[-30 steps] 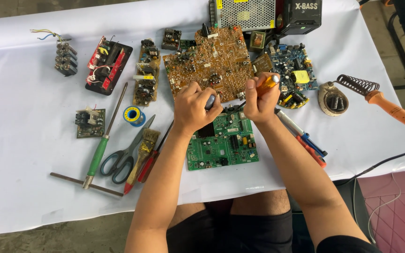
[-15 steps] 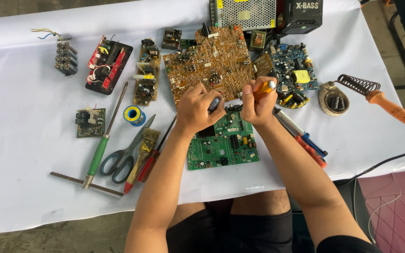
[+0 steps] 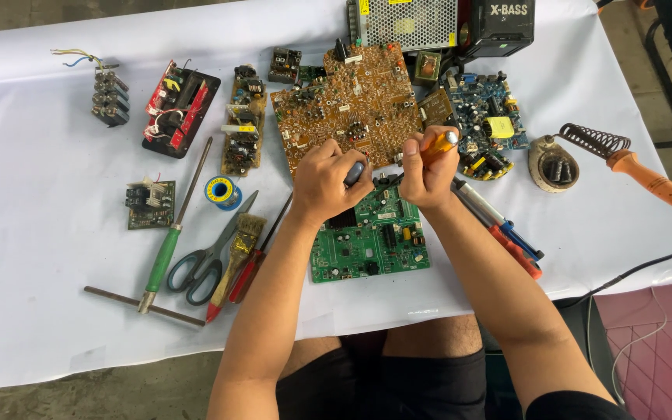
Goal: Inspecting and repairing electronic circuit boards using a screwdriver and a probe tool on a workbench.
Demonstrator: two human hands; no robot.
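Right hand [image 3: 427, 173] clamped on orange screwdriver [image 3: 439, 145], shaft slanting down-left toward green board [image 3: 369, 243]; left hand [image 3: 327, 180] closed round grey tool [image 3: 354, 173], just beside.

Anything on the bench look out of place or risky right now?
One thing: the orange-handled soldering iron lies at the table's right edge, its handle end right at the cloth's border and its cord hanging off. The brown circuit board lies askew. Both hands work over the green board.
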